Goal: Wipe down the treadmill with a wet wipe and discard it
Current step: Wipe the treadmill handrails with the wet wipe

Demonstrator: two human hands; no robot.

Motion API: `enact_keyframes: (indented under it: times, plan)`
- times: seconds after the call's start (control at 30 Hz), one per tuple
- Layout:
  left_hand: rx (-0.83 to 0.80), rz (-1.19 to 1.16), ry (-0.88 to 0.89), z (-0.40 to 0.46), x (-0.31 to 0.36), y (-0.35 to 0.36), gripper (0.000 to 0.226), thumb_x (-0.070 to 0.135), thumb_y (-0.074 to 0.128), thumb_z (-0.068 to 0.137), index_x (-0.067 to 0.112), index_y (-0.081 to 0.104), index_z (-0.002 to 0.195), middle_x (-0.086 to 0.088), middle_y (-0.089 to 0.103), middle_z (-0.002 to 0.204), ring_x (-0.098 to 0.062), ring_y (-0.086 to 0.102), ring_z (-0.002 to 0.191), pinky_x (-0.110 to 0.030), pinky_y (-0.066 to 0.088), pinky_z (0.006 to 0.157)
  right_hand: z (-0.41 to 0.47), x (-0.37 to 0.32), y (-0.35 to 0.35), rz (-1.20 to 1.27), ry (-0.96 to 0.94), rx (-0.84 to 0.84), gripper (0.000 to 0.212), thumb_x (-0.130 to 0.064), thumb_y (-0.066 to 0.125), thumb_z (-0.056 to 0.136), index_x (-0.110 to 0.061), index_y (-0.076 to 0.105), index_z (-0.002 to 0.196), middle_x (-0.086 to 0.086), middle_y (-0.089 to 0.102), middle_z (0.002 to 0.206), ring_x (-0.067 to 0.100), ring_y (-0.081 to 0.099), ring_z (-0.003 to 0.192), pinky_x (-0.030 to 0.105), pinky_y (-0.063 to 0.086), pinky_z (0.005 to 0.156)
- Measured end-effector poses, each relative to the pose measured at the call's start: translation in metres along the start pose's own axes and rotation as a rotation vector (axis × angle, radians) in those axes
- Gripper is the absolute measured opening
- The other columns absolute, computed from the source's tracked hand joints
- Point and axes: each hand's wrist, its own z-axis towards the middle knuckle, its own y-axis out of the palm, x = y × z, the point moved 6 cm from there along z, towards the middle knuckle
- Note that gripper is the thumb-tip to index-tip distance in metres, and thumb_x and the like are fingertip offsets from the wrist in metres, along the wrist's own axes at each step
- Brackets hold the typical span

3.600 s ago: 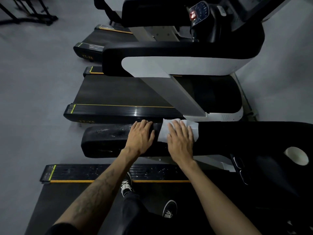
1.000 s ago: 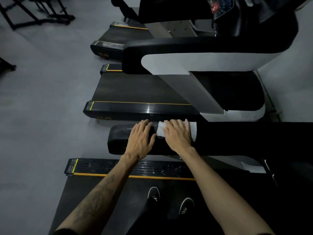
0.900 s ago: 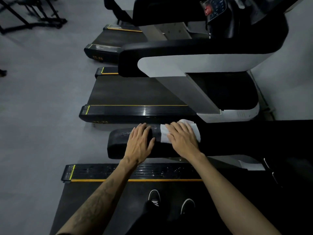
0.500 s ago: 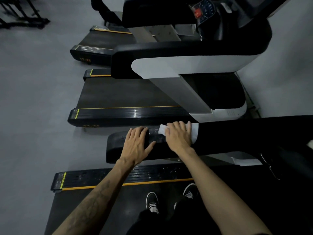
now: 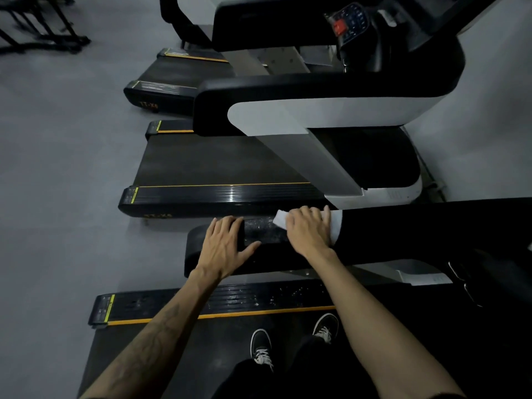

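The wet wipe [image 5: 335, 226] lay white and flat on top of the treadmill's black handrail [image 5: 403, 228], pinned there under the right hand [image 5: 309, 231]. That hand was spread palm-down, fingers straight and together, pressing the wipe onto the rail; the wipe's edges peeked out at the fingertips on the left and along the hand's right side. Just beside it, the left hand [image 5: 224, 246] rested flat on the rounded end of the same handrail, fingers extended, thumb splayed toward the right hand, holding nothing. Between the two hands the rail's top showed pale streaks and specks.

Below the rail ran the treadmill's side step [image 5: 259, 300], black with a yellow-orange stripe and dotted with whitish flecks. The person's black sneakers [image 5: 262, 345] with white laces stood on the belt [image 5: 187, 349]. Beyond the handrail sat a neighbouring treadmill [image 5: 224, 165], its grey-and-black arm angling down, with a console [image 5: 349, 23] showing a red button further up. Grey floor [image 5: 63, 174] filled the left side.
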Motion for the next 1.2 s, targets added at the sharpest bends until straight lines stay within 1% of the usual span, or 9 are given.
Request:
enact_keyframes:
  times: [0.2, 0.3, 0.43, 0.53, 0.7, 0.93, 1.03, 1.13, 1.2]
  plan:
    - [0.03, 0.002, 0.019, 0.0, 0.0, -0.002, 0.084, 0.076, 0.039, 0.093, 0.011, 0.053, 0.143, -0.008, 0.057, 0.129, -0.028, 0.054, 0.121, -0.049, 0.035, 0.119, -0.028, 0.021, 0.0, 0.081, -0.37, 0.158, 0.051, -0.043, 0.032, 0.104, -0.022, 0.055, 0.145, -0.001, 0.056, 0.144, 0.023, 0.046, 0.137, 0.044, 0.025, 0.122]
    - [0.018, -0.001, 0.008, -0.003, -0.001, 0.001, 0.085, 0.077, 0.036, 0.093, 0.013, 0.049, 0.147, -0.007, 0.055, 0.134, -0.026, 0.051, 0.127, -0.047, 0.029, 0.124, -0.018, 0.032, -0.005, 0.007, -0.209, 0.16, 0.052, -0.048, 0.031, 0.103, -0.024, 0.059, 0.14, -0.001, 0.062, 0.134, 0.022, 0.051, 0.13, 0.045, 0.026, 0.12]
    - [0.016, -0.012, -0.012, -0.005, 0.0, 0.003, 0.086, 0.076, 0.035, 0.094, 0.012, 0.047, 0.15, -0.007, 0.053, 0.138, -0.025, 0.048, 0.131, -0.047, 0.027, 0.124, -0.007, 0.008, -0.003, 0.011, 0.047, 0.131, 0.054, -0.043, 0.022, 0.102, -0.023, 0.068, 0.123, 0.001, 0.068, 0.122, 0.026, 0.052, 0.124, 0.055, 0.015, 0.122]
    - [0.021, -0.025, -0.013, -0.005, -0.001, 0.002, 0.084, 0.076, 0.037, 0.093, 0.013, 0.048, 0.148, -0.007, 0.053, 0.137, -0.025, 0.049, 0.129, -0.048, 0.031, 0.122, -0.017, -0.003, 0.004, 0.025, -0.069, 0.111, 0.063, -0.045, 0.013, 0.1, -0.025, 0.059, 0.138, -0.001, 0.061, 0.136, 0.027, 0.045, 0.137, 0.056, 0.013, 0.124]
    - [0.023, -0.036, -0.009, -0.004, -0.002, 0.003, 0.084, 0.076, 0.038, 0.093, 0.014, 0.047, 0.149, -0.006, 0.053, 0.138, -0.024, 0.047, 0.131, -0.047, 0.028, 0.124, -0.042, 0.036, 0.002, -0.009, -0.418, 0.163, 0.054, -0.045, 0.029, 0.107, -0.026, 0.045, 0.155, 0.0, 0.039, 0.163, 0.025, 0.031, 0.152, 0.049, 0.019, 0.125]
    - [0.03, -0.002, -0.021, -0.005, -0.002, 0.007, 0.083, 0.076, 0.037, 0.094, 0.013, 0.048, 0.148, -0.007, 0.053, 0.137, -0.026, 0.048, 0.13, -0.048, 0.03, 0.122, -0.026, -0.001, 0.002, 0.079, 0.046, 0.092, 0.058, -0.048, 0.023, 0.105, -0.026, 0.046, 0.154, 0.004, 0.043, 0.16, 0.03, 0.026, 0.154, 0.055, 0.004, 0.125]
    - [0.028, 0.01, -0.016, -0.005, -0.002, 0.007, 0.084, 0.076, 0.038, 0.093, 0.013, 0.049, 0.147, -0.008, 0.054, 0.137, -0.026, 0.049, 0.129, -0.048, 0.032, 0.121, -0.037, -0.023, 0.009, 0.083, -0.113, 0.074, 0.064, -0.049, 0.015, 0.102, -0.027, 0.044, 0.155, 0.003, 0.041, 0.161, 0.029, 0.025, 0.155, 0.054, 0.005, 0.126]
    - [0.027, -0.01, -0.018, -0.005, -0.001, 0.003, 0.084, 0.076, 0.039, 0.093, 0.012, 0.049, 0.147, -0.009, 0.055, 0.138, -0.027, 0.049, 0.13, -0.049, 0.033, 0.121, -0.045, -0.001, 0.008, 0.069, -0.315, 0.105, 0.055, -0.046, 0.023, 0.107, -0.03, 0.044, 0.155, -0.001, 0.039, 0.163, 0.023, 0.026, 0.154, 0.047, 0.011, 0.127]
    - [0.032, -0.006, -0.02, -0.005, 0.0, 0.001, 0.084, 0.075, 0.039, 0.093, 0.012, 0.049, 0.147, -0.009, 0.055, 0.138, -0.027, 0.049, 0.131, -0.049, 0.033, 0.121, -0.042, 0.018, 0.004, 0.049, -0.285, 0.127, 0.055, -0.049, 0.027, 0.106, -0.03, 0.046, 0.154, 0.0, 0.041, 0.162, 0.022, 0.028, 0.154, 0.046, 0.012, 0.127]
